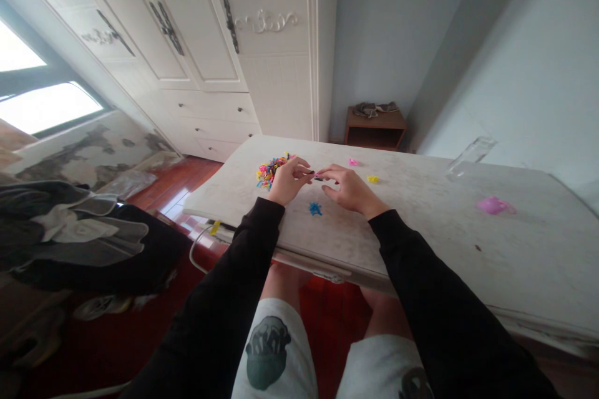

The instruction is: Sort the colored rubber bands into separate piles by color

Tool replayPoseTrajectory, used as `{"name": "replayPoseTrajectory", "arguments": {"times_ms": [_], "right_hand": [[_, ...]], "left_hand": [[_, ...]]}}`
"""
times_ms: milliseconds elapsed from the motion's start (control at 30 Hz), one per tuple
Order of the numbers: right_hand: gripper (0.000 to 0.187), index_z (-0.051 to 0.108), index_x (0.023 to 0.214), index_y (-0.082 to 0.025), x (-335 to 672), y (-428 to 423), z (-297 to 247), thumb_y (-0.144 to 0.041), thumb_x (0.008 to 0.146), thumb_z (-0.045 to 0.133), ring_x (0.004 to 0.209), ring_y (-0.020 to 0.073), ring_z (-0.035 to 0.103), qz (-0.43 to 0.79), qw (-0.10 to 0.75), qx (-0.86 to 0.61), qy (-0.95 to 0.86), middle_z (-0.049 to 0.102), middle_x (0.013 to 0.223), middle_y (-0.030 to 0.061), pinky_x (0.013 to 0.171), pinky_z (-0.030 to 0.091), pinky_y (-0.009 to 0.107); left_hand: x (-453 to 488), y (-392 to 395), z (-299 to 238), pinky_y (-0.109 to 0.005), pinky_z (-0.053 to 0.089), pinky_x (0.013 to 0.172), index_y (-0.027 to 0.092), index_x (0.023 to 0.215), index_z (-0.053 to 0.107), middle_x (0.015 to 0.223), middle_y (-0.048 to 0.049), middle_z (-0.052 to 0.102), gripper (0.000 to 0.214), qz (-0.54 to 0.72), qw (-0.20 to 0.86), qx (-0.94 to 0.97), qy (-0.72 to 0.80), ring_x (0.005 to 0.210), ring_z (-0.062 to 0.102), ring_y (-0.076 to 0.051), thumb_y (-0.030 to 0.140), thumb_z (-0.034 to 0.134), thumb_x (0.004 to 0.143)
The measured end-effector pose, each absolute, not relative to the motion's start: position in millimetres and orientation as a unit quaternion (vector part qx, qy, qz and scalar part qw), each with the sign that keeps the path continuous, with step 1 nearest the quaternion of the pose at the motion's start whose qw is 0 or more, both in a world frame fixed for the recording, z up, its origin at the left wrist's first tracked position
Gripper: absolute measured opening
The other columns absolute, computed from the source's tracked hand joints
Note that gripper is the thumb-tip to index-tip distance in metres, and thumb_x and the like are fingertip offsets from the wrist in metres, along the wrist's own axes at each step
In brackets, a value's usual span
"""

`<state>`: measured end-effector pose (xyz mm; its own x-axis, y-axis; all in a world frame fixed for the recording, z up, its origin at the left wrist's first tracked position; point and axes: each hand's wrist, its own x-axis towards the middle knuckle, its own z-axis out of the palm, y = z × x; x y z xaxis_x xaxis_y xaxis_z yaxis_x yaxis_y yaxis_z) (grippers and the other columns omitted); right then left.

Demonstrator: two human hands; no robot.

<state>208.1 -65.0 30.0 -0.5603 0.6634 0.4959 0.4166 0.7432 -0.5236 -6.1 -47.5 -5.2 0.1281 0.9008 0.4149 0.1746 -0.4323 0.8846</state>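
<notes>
Dark bits (318, 179) are at the fingertips, between the two hands and over the worktop (435, 230). Too small and blurred to make out the shape. Hands nearly meet, tips just beside each other. Left hand (291, 179): thumb and fingers pinched together on the bits. Right hand (349, 188): index reaching to the same spot, thumb lower; can't tell if it grips anything.

Around them: mixed pile (265, 176), many colours, just left of and partly behind the left hand. Blue pile (315, 208) on the near side, between the hands. Pink pile (353, 162) just beyond the right hand. Yellow pile (373, 179) near it, to its right. Pink bag (493, 206) well off to the right of the right hand; clear container (470, 158) also right, farther back, tilted-looking.

Farther out: wooden stand (375, 126) beyond the right hand, cloth (374, 110) on top. White wardrobe (276, 81) beyond the left hand. Window (51, 103) far left. Both sleeves black, over light shorts (285, 349) nearest the wearer.
</notes>
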Motion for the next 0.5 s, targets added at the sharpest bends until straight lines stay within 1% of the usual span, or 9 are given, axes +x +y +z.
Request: {"name": "replayPoseTrajectory", "arguments": {"times_ms": [200, 500], "right_hand": [[0.033, 0.077, 0.115, -0.015, 207.9, -65.8, 31.1, -0.008, 0.084, 0.065, 0.106, 0.0243, 0.07, 0.176, 0.348, -0.313, -0.866, 0.074, 0.118, 0.0134, 0.098, 0.055, 0.04], [0.034, 0.078, 0.115, -0.017, 207.5, -65.8, 29.4, -0.008, 0.084, 0.064, 0.106, 0.0243, 0.07, 0.172, 0.328, -0.345, -0.863, 0.074, 0.118, 0.0116, 0.1, 0.054, 0.04]], "left_hand": [[-6.6, -48.7, -4.9, -0.023, 0.054, 0.059, 0.018, 0.094, 0.059, 0.08, -0.0011, 0.073, 0.037, 0.507, 0.331, 0.685, 0.406, 0.063, 0.073, -0.015, 0.04, 0.084, 0.077], [-5.5, -50.2, -2.3, -0.02, 0.051, 0.053, 0.018, 0.093, 0.059, 0.081, -0.0005, 0.072, 0.035, 0.509, 0.3, 0.687, 0.423, 0.058, 0.07, -0.012, 0.039, 0.083, 0.078]]}}
